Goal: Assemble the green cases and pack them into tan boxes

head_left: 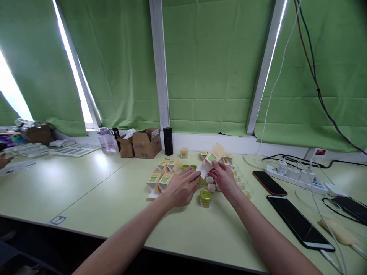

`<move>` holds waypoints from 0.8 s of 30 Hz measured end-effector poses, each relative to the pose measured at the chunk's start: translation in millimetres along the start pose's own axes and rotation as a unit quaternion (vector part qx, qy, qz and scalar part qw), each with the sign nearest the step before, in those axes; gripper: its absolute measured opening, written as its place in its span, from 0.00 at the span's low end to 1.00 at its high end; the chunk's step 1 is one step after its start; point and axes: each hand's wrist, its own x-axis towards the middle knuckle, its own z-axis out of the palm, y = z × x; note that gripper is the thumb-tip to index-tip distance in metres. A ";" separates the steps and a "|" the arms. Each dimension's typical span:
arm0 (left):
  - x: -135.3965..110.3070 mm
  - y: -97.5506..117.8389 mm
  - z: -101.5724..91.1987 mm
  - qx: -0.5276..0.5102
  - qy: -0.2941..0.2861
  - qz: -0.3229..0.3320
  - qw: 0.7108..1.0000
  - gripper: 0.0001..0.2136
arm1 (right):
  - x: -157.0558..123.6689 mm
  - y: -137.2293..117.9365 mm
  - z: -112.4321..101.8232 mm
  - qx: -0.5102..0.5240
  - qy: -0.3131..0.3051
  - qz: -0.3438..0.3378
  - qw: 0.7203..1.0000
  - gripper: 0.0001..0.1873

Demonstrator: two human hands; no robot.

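Note:
My left hand [182, 186] and my right hand [224, 178] together hold a small tan carton with a green window [212, 157], tilted above the table [86, 191]; both pinch its white lower flap. More such cartons [160, 179] stand in a group left of my left hand. A small jar with a green lid [205, 198] stands on the table just below my hands. Small beige pieces [211, 187] lie between my hands.
Two open cardboard boxes [146, 143], a black cylinder [168, 141] and a clear bottle [106, 139] stand at the back. Phones [269, 182], a dark tablet [299, 222], a power strip [295, 176] and cables lie to the right. Clear plastic cups [243, 183] line up beside my right hand.

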 end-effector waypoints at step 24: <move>16.7 -12.0 8.0 -0.169 0.166 -0.137 0.962 0.28 | -38.0 7.4 -14.7 -0.409 -0.140 -0.438 0.788 0.31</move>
